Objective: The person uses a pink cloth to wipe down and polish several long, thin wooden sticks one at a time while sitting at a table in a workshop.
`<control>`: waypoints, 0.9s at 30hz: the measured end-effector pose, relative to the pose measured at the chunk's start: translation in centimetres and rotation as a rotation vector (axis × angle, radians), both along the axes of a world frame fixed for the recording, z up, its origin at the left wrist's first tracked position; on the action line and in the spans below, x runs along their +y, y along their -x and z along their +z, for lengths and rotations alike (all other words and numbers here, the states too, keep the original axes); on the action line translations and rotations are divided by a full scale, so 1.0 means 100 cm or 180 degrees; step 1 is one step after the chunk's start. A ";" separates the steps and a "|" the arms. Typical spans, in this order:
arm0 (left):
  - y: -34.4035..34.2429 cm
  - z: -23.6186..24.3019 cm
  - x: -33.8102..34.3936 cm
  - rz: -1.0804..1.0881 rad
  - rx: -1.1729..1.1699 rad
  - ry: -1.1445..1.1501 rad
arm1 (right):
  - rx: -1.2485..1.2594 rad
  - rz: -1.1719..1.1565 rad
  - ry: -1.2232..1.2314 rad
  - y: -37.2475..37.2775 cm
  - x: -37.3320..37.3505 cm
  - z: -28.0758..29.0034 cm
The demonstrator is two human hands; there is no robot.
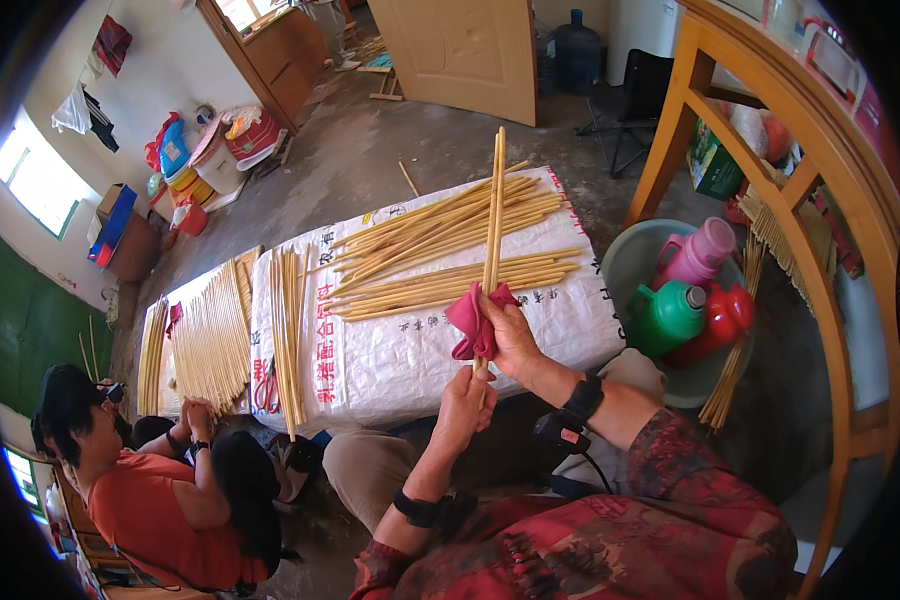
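Note:
Two or so long, thin pale wooden sticks (496,210) stand upright in front of me. My right hand (515,340) is closed round them with a crumpled dark-red cloth (478,322) wrapped against the sticks. Just below, my left hand (463,408) grips their lower ends, its fingers curled in. Beyond my hands, a loose heap of similar sticks (410,232) lies on a white woven sack cover (390,375), with a second row (460,284) of sticks nearer to me. How many sticks I hold is partly hidden by the cloth.
At left, a bundle (286,340) of sticks lies beside red-handled scissors (265,390). Further left, a seated person (170,500) in orange sits by more sticks (210,335) in a row. A grey-green basin (625,260) with flasks (667,315) and a wooden frame (770,110) stand at right.

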State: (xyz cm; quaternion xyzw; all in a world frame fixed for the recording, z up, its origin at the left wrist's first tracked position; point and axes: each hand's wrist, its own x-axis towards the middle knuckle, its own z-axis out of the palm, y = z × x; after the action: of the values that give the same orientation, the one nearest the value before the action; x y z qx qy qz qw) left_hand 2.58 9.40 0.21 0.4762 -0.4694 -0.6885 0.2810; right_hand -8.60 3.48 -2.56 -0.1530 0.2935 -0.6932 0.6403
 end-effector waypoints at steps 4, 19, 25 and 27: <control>-0.007 -0.005 0.003 -0.0046 0.0204 -0.0106 | -0.0029 -0.0178 0.0043 0.007 -0.002 0.008; -0.097 0.011 0.074 -0.0479 0.0223 -0.0827 | -0.0153 -0.0863 0.0346 0.101 -0.018 0.036; -0.085 0.004 0.065 -0.0270 0.0356 -0.0824 | -0.0258 -0.0939 0.0484 0.119 -0.032 0.026; -0.083 0.001 0.062 -0.0219 0.0332 -0.0864 | -0.0155 -0.0983 0.0551 0.117 -0.031 0.022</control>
State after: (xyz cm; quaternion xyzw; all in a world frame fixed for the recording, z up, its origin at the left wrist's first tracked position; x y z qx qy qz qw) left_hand 10.91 15.57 0.35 0.4571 -0.3728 -0.7786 0.2143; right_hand -20.33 0.35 -0.31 -0.1438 0.2371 -0.8095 0.5176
